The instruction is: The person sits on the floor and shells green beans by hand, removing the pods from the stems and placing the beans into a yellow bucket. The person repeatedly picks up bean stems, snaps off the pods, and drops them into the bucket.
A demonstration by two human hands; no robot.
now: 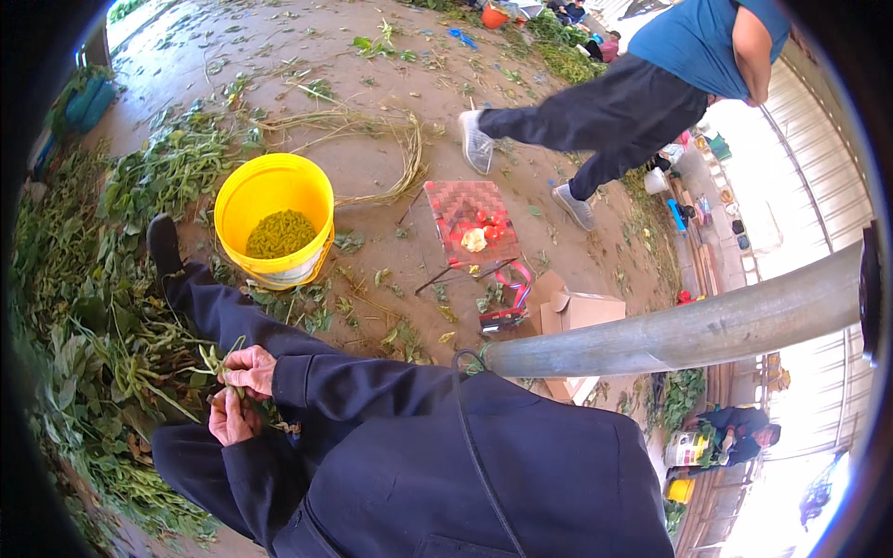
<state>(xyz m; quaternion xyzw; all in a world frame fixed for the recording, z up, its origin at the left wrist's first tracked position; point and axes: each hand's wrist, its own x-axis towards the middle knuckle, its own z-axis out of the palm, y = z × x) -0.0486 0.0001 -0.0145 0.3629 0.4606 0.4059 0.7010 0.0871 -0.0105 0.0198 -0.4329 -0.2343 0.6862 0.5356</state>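
My right hand [252,371], the upper one in the picture, grips a green bean sprig with pods [211,359] and a thin stem. Just below it, my left hand [233,417] has its fingertips pinched on the lower part of the same sprig. Both hands are above the dark-trousered legs, beside a large heap of leafy bean plants [91,356]. Beyond my right leg stands a yellow plastic bucket [230,195], partly filled with green bean pods [281,234].
A woven-seat stool [457,199] holds red tomatoes [490,231] and a pale piece of food [474,240]. Near it are a cardboard box [586,310] and a metal pole [670,335]. A person in a blue shirt [698,49] is beyond the stool; another person [743,436] sits at lower right.
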